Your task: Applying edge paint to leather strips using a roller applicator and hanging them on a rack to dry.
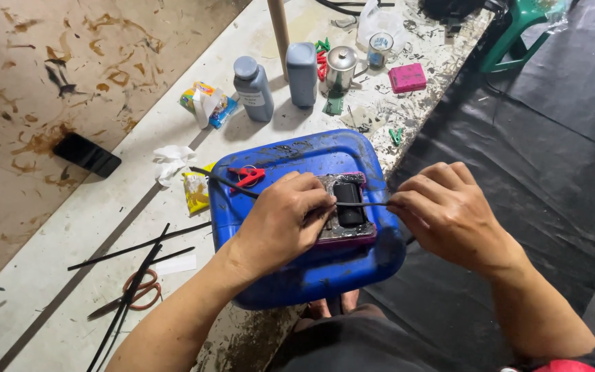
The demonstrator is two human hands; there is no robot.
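left hand [285, 219] pinches black strip [363, 204] | right hand [449, 213] pinches its end | over blue container [297, 275], seemingly

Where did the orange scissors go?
In the head view, the orange-handled scissors lie low on the left of the white bench, among thin black strips, left of the left forearm.

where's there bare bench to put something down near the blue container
Barest patch: pale bench between the black phone, the crumpled white tissue and the grey bottles. A smaller gap lies between the scissors and the blue container. The far end around the metal cup is crowded.
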